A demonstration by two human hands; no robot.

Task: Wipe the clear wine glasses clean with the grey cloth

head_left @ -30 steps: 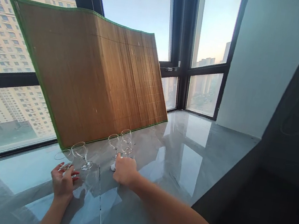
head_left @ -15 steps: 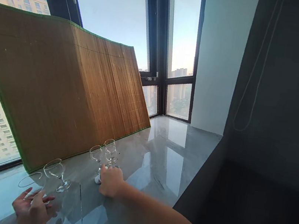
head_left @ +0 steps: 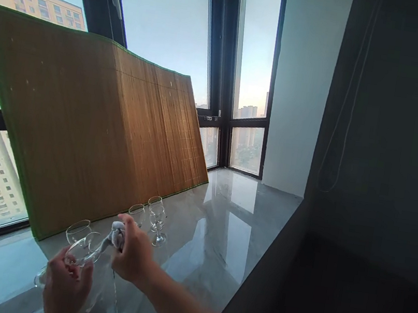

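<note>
My left hand (head_left: 66, 284) is closed around a clear stemmed glass (head_left: 78, 255), tipped over so its mouth points up to the right and its foot sticks out at the left. My right hand (head_left: 134, 252) grips a bunched grey-white cloth (head_left: 117, 236), with one end trailing toward the mouth of that glass. Just behind the held glass stands another stemmed glass (head_left: 78, 231), partly hidden. Beyond my right hand are a glass (head_left: 136, 212), half covered by the hand, and two more glasses, one in front (head_left: 157, 218) and one behind (head_left: 155, 202).
A brown bamboo mat (head_left: 79, 132) with green edging leans against the windows behind the glasses. The shiny grey ledge (head_left: 212, 240) ends at a dark drop on the right. A white wall (head_left: 301, 86) and a looped cord (head_left: 342, 145) are farther right.
My right hand has moved left with the cloth, away from the far glasses toward the held glass. My left hand has shifted right and up, tilting its glass toward the cloth.
</note>
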